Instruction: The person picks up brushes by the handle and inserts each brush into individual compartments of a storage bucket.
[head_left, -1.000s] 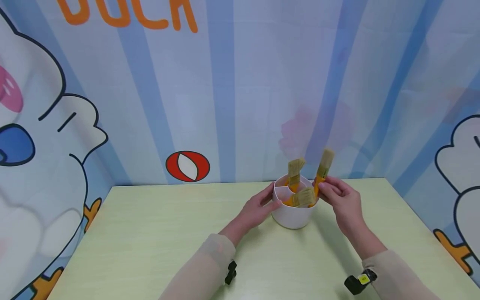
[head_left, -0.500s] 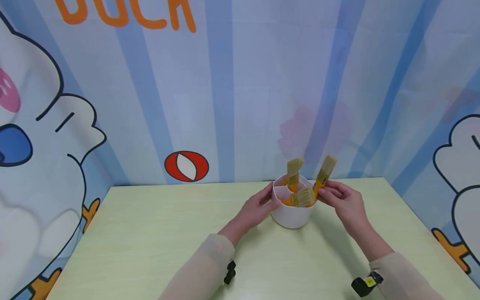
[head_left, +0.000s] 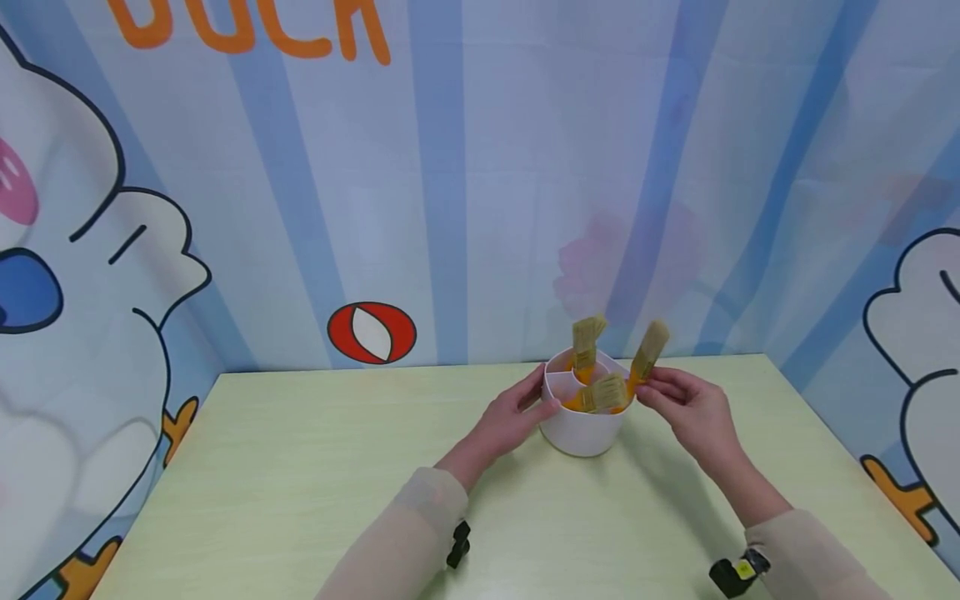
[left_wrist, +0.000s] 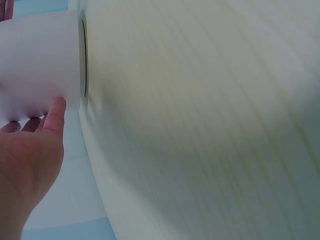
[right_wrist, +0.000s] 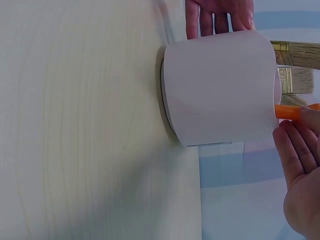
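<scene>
A white round holder (head_left: 581,435) with inner dividers stands upright on the table. My left hand (head_left: 508,422) holds its left side, thumb at the near rim; the left wrist view shows the thumb and fingertips against the holder's wall (left_wrist: 42,60). At the right rim, my right hand (head_left: 693,410) pinches a paintbrush (head_left: 649,350) by its orange handle, bristles up and leaning right. That handle (right_wrist: 287,111) enters the holder's mouth in the right wrist view; its lower end is hidden. Another paintbrush (head_left: 586,343) stands at the back, and one more paintbrush (head_left: 604,393) leans low across the front.
The pale wood-grain table (head_left: 337,467) spreads left and in front of the holder. Close behind its far edge hangs a blue striped backdrop (head_left: 510,183) with cartoon figures. A small black device (head_left: 738,573) is worn at the right wrist.
The right hand has lowered its paintbrush further into the holder, and the bristles now tilt more to the right. The left hand and the holder stay almost in place.
</scene>
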